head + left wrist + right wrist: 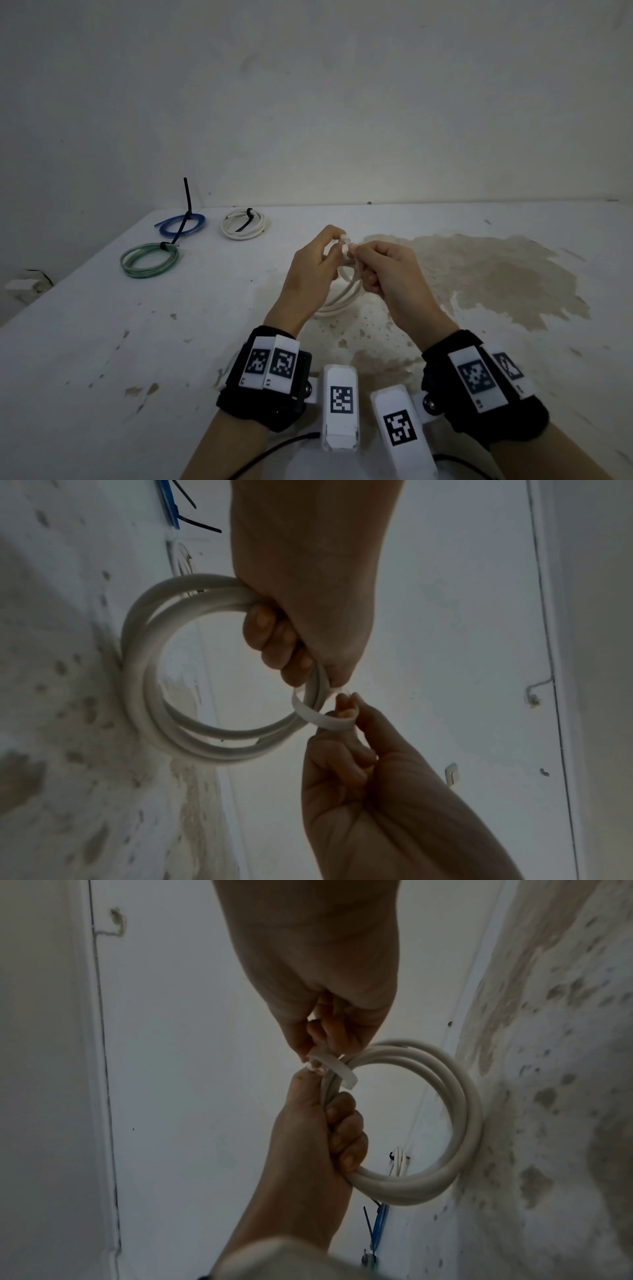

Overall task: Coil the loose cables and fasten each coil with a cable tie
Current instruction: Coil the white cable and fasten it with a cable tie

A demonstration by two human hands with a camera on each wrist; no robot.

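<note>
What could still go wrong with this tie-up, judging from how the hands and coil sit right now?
1. The left hand holds the white coil at one spot only; if that grip slackens, the free loops may spring apart.
2. The white tie is looped round the coil, with its ends pinched between the fingertips of both hands, the right hand included. The strap might slip before it locks.
3. The coil's far side seems to touch the table, so tugging could drag it.

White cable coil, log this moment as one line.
left hand grips white cable coil | right hand pinches white cable tie | tie looped, unfastened
</note>
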